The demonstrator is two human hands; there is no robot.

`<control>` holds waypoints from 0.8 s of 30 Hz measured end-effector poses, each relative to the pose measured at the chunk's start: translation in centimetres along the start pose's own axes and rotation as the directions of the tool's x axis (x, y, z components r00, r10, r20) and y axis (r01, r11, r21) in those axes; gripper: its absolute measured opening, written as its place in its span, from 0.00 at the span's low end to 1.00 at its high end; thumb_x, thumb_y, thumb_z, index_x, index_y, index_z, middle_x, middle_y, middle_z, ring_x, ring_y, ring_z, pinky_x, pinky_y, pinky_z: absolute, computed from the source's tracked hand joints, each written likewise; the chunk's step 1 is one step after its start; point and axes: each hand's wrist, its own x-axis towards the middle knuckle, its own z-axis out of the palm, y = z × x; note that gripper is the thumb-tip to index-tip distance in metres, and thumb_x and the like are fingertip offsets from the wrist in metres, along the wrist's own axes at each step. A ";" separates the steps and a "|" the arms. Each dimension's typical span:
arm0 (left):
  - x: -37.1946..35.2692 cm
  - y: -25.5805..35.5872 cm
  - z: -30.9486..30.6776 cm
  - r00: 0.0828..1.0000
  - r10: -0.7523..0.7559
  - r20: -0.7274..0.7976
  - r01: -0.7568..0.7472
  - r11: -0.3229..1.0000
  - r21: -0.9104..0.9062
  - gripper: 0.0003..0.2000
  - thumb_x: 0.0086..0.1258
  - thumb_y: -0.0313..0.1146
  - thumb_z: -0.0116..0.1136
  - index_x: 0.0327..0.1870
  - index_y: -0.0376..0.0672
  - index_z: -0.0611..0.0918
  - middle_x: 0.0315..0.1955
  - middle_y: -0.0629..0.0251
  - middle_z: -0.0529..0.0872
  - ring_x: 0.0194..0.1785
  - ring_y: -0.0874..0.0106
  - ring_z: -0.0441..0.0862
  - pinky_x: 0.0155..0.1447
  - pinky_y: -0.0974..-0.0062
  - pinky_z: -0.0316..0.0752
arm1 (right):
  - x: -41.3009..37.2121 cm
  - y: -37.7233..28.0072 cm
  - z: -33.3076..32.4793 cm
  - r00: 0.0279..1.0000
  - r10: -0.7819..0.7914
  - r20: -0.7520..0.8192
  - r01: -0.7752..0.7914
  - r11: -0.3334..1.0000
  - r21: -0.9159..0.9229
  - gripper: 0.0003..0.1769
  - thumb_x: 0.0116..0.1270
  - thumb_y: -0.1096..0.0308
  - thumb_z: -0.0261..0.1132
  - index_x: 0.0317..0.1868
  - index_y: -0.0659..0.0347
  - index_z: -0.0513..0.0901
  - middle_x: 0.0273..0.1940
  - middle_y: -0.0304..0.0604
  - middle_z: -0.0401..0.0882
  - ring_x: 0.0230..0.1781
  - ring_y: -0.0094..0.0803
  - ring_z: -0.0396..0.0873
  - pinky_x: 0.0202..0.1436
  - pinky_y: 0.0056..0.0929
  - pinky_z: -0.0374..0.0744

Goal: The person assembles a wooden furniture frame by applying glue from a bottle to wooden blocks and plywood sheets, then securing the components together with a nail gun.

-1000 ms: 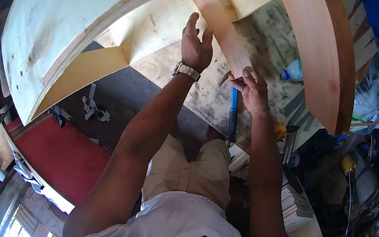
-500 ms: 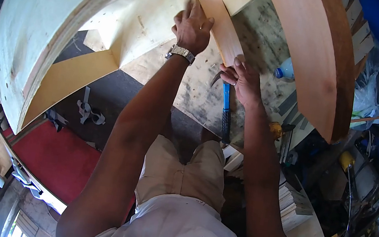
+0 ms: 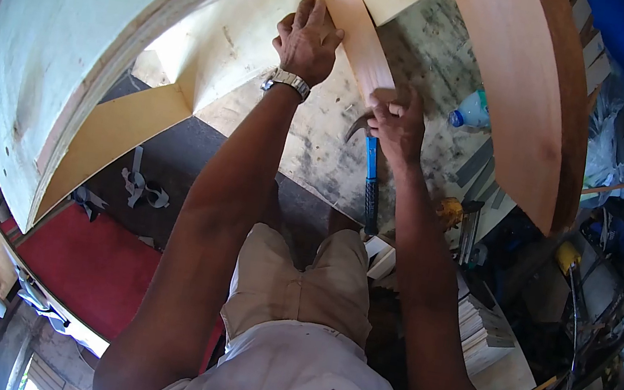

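A curved wooden strip (image 3: 352,19) lies lengthwise ahead of me between pale plywood panels. My left hand (image 3: 307,47), a metal watch on its wrist, rests beside the strip's left edge with fingers stretched and spread. At the strip's near end is my right hand (image 3: 399,127), its fingers bent and touching the wood; part of the grip is hidden. Just below that hand lies a claw hammer (image 3: 371,173) with a blue and black handle, its head partly covered.
A large pale curved panel (image 3: 33,64) rises on the left, and a thick curved wooden piece (image 3: 509,87) on the right. A plastic bottle (image 3: 473,110) lies on the stained board (image 3: 318,155). A yellow tool (image 3: 450,211) and stacked wood pieces (image 3: 481,333) sit lower right.
My left hand has shifted slightly left along the strip's edge. My right hand has turned and its fingers have changed position at the strip's end. The hammer stays put.
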 end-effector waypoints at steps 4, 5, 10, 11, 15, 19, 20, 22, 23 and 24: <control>0.4 -1.4 0.0 0.991 0.134 -0.002 -0.134 0.991 0.018 0.39 0.61 0.52 0.65 0.74 0.50 0.66 0.76 0.64 0.60 0.72 0.50 0.57 0.71 0.45 0.56 | -0.7 -0.4 1.0 0.965 -0.256 -0.057 0.194 0.844 -0.499 0.43 0.60 0.53 0.75 0.67 0.63 0.63 0.41 0.53 0.85 0.37 0.43 0.87 0.38 0.40 0.83; 0.4 -1.4 -0.4 0.984 0.176 0.016 -0.176 0.984 0.021 0.41 0.60 0.54 0.66 0.75 0.50 0.66 0.76 0.65 0.59 0.72 0.49 0.57 0.70 0.45 0.58 | -0.5 -0.6 1.5 0.965 -0.251 -0.081 0.173 0.834 -0.524 0.44 0.59 0.53 0.75 0.68 0.63 0.63 0.40 0.52 0.85 0.39 0.46 0.86 0.40 0.41 0.83; 0.3 -0.5 -1.6 0.979 0.190 0.069 -0.194 0.979 0.064 0.50 0.49 0.55 0.75 0.75 0.49 0.64 0.74 0.61 0.64 0.70 0.49 0.60 0.73 0.52 0.55 | -0.6 -0.5 2.3 0.960 -0.234 -0.152 0.124 0.846 -0.519 0.44 0.58 0.56 0.75 0.69 0.58 0.61 0.42 0.50 0.84 0.43 0.50 0.85 0.44 0.45 0.83; 0.3 -0.3 -1.7 0.979 0.193 0.069 -0.197 0.978 0.063 0.50 0.48 0.55 0.75 0.74 0.49 0.64 0.73 0.62 0.64 0.70 0.49 0.61 0.73 0.53 0.54 | -0.5 -0.4 2.1 0.958 -0.238 -0.157 0.127 0.850 -0.512 0.44 0.58 0.57 0.75 0.69 0.57 0.61 0.42 0.51 0.84 0.43 0.50 0.85 0.43 0.45 0.84; 0.2 0.4 -1.6 0.986 0.145 0.084 -0.150 0.987 0.056 0.53 0.46 0.54 0.76 0.75 0.45 0.62 0.75 0.64 0.62 0.70 0.49 0.59 0.72 0.48 0.56 | -0.3 -0.6 1.7 0.939 -0.310 -0.148 0.194 0.834 -0.516 0.43 0.57 0.59 0.75 0.69 0.55 0.61 0.42 0.51 0.82 0.41 0.49 0.84 0.42 0.46 0.84; 0.3 0.3 -1.5 0.989 0.121 0.085 -0.125 0.991 0.040 0.54 0.45 0.54 0.77 0.75 0.46 0.61 0.75 0.63 0.63 0.70 0.49 0.60 0.72 0.49 0.56 | -0.3 -0.1 1.7 0.937 -0.315 -0.148 0.196 0.829 -0.523 0.43 0.57 0.60 0.75 0.69 0.55 0.62 0.43 0.50 0.81 0.38 0.47 0.83 0.41 0.44 0.83; 0.3 0.3 -1.5 0.991 0.098 0.086 -0.100 0.995 0.014 0.55 0.44 0.54 0.77 0.75 0.46 0.61 0.75 0.63 0.63 0.70 0.49 0.60 0.72 0.49 0.56 | -0.1 0.1 1.8 0.920 -0.354 -0.166 0.222 0.822 -0.524 0.43 0.56 0.59 0.76 0.69 0.55 0.63 0.43 0.49 0.80 0.37 0.47 0.83 0.40 0.44 0.83; 0.4 0.5 -1.6 0.992 0.084 0.091 -0.083 0.996 -0.010 0.56 0.43 0.54 0.77 0.76 0.46 0.60 0.74 0.62 0.64 0.70 0.50 0.60 0.72 0.48 0.56 | -0.3 0.2 1.8 0.907 -0.371 -0.199 0.209 0.808 -0.551 0.39 0.56 0.55 0.77 0.63 0.57 0.67 0.36 0.47 0.81 0.35 0.45 0.84 0.38 0.42 0.84; 0.4 0.5 -1.7 0.991 0.093 0.095 -0.092 0.996 -0.010 0.57 0.43 0.55 0.77 0.76 0.46 0.59 0.74 0.62 0.64 0.70 0.50 0.60 0.72 0.47 0.55 | -0.4 0.1 1.8 0.899 -0.379 -0.218 0.201 0.801 -0.563 0.37 0.55 0.53 0.77 0.60 0.58 0.69 0.33 0.46 0.81 0.33 0.45 0.85 0.37 0.41 0.84; 0.4 0.6 -1.7 0.990 0.103 0.100 -0.103 0.995 -0.008 0.57 0.42 0.55 0.78 0.76 0.46 0.59 0.74 0.61 0.64 0.70 0.50 0.60 0.72 0.47 0.55 | -0.5 0.2 2.0 0.882 -0.417 -0.219 0.253 0.812 -0.526 0.38 0.55 0.53 0.77 0.60 0.59 0.69 0.33 0.45 0.81 0.32 0.45 0.84 0.36 0.41 0.83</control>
